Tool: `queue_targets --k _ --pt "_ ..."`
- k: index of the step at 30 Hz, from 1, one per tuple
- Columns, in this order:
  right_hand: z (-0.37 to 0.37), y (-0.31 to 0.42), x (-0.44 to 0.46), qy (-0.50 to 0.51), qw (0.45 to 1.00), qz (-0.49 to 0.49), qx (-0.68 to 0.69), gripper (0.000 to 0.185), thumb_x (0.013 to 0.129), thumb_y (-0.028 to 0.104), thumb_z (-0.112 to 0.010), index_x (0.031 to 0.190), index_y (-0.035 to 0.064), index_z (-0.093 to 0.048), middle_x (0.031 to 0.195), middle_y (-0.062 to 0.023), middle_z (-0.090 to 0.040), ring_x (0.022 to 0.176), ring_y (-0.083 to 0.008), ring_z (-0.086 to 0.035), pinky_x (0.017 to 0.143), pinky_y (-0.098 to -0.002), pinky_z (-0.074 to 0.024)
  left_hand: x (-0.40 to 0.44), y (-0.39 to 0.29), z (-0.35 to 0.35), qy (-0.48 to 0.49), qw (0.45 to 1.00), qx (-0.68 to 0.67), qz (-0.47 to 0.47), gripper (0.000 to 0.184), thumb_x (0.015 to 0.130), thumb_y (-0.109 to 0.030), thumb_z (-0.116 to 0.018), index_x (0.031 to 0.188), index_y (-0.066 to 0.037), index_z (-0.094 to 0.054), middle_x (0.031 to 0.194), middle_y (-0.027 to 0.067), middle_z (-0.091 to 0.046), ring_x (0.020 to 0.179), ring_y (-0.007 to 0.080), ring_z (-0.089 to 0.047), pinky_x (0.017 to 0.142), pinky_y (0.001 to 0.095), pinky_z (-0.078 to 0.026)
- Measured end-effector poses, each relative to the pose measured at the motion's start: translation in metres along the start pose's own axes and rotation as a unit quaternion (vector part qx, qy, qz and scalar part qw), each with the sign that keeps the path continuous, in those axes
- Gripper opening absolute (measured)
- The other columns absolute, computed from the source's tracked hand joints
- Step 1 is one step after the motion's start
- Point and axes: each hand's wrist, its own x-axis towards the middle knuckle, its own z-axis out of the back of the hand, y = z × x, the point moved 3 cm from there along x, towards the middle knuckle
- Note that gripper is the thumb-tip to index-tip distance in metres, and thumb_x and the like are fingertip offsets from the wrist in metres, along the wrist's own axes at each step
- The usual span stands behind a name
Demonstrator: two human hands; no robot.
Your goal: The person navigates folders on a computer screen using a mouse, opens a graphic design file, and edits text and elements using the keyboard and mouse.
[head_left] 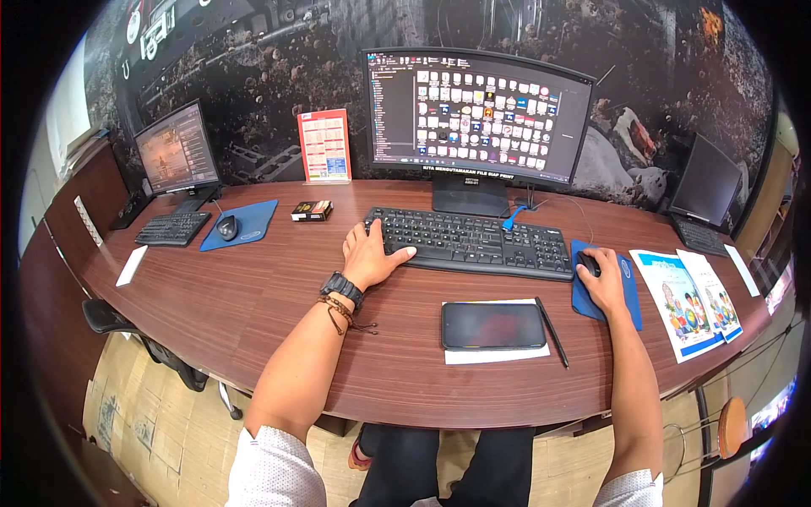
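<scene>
My left hand (369, 257) rests on the left end of a black keyboard (473, 242), fingers apart on the keys and thumb stretched toward the space bar. A black watch (341, 288) and a beaded bracelet circle that wrist. At the keyboard's right end, my right hand (605, 283) is curled over a black computer mouse (589, 264) on a blue mouse pad (631, 297). Behind the keyboard stands a wide monitor (481, 110) showing a window full of file icons. Between my forearms lies a dark-screened phone (493, 326) on white paper (497, 357), with a black pen (553, 333) beside it.
Left on the desk (228, 313) are a second monitor (177, 148), keyboard (173, 228) and mouse (227, 226). A small box (312, 210) sits before a red calendar (325, 145). Printed sheets (680, 306) and another monitor (708, 179) are at right. A stool (732, 427) stands below.
</scene>
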Motion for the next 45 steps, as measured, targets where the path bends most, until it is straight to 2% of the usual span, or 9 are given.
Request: queue_targets --k 45 --pt "-0.0014 0.003 0.0 0.01 1.0 0.009 0.012 0.04 0.087 0.023 -0.071 0.123 0.0065 -0.064 0.127 -0.0173 -0.054 0.119 -0.0376 -0.056 0.101 -0.0429 -0.0461 -0.0009 -0.0028 0.0031 0.002 1.0 0.014 0.005 0.103 0.078 -0.065 -0.072 0.147 0.003 -0.039 0.141 0.0312 -0.04 0.135 0.0461 -0.036 0.113 0.0528 -0.028"
